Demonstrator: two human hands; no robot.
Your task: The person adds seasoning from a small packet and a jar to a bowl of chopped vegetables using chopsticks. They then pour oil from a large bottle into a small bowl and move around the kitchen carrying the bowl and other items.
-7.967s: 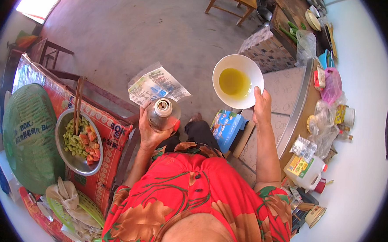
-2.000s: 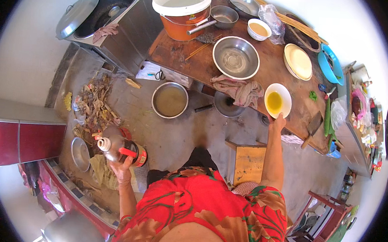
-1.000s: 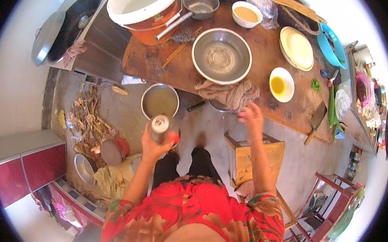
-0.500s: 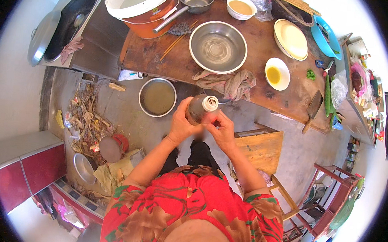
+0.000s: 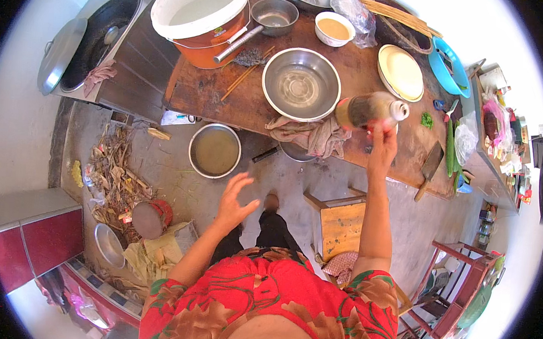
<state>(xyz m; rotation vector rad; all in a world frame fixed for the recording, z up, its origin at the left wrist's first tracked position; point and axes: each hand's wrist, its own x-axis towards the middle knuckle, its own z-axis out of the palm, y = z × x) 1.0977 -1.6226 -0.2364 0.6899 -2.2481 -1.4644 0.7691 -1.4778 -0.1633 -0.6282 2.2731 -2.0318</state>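
Note:
My right hand (image 5: 381,147) is closed round a dark bottle (image 5: 363,112) with a pale neck. The bottle leans over to the right, above the front part of the wooden table (image 5: 227,84), and hides most of what lies beneath it. My left hand (image 5: 235,202) is empty, its fingers apart, held over the floor in front of my body. Left of the bottle stands a wide steel basin (image 5: 300,85), with a crumpled cloth (image 5: 310,136) hanging at the table edge below it.
An orange bucket (image 5: 207,52), a saucepan (image 5: 273,17), a bowl of tan liquid (image 5: 334,29) and a cream plate (image 5: 400,72) stand further back. A cleaver (image 5: 431,165) and cucumber (image 5: 450,148) lie to the right. A basin of cloudy water (image 5: 215,151) and a wooden stool (image 5: 341,228) are on the floor.
The bottle has gone from upright between both hands to tilted over the table on the right, in my right hand alone. My left hand has let go and dropped back left.

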